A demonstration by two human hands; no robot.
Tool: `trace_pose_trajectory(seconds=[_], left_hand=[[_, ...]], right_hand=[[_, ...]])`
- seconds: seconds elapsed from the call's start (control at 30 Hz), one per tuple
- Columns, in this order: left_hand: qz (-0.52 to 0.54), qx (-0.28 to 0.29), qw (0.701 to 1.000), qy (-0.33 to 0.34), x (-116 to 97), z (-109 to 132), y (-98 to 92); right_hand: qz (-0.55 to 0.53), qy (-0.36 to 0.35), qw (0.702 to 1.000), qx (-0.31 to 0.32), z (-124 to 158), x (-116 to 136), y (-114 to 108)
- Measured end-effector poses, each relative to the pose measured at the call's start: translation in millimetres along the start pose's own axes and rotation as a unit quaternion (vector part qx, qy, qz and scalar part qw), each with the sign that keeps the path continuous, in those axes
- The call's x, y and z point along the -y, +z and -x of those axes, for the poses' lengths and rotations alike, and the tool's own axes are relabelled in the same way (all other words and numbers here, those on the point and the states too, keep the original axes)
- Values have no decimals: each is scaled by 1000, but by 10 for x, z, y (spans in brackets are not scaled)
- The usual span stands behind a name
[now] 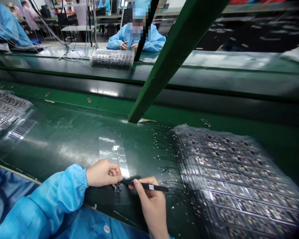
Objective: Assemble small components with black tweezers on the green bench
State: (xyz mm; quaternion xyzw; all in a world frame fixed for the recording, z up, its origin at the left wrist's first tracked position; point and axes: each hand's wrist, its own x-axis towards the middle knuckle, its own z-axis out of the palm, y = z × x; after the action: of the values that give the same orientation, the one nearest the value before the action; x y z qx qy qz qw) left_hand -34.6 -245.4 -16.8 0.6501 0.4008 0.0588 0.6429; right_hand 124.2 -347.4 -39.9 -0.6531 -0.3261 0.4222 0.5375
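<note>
My right hand (151,199) is closed around a pair of black tweezers (158,188); their tip points left toward my other fingertips. My left hand (104,172) is closed, thumb and forefinger pinched together near that tip. What it pinches is too small to make out, though a thin dark line runs up from there across a clear film sheet (113,154). Just below the fingertips lies a small dark electronic part (117,188), partly hidden, above a dark gridded strip (117,198).
At right stands a stack of clear trays (229,172) filled with small electronic parts, with loose thin wires (165,171) beside it. More trays (5,111) and a label sheet (21,129) are at left. A slanted green post (161,76) rises ahead. A co-worker (151,36) sits opposite.
</note>
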Motion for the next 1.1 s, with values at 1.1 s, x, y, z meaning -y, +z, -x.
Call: trace_pose_trajectory(seconds=[1.1], left_hand=[[-85,-36,993,75,-86,64,-3]], right_hand=[[1,-39,992,117,-1,89,128]])
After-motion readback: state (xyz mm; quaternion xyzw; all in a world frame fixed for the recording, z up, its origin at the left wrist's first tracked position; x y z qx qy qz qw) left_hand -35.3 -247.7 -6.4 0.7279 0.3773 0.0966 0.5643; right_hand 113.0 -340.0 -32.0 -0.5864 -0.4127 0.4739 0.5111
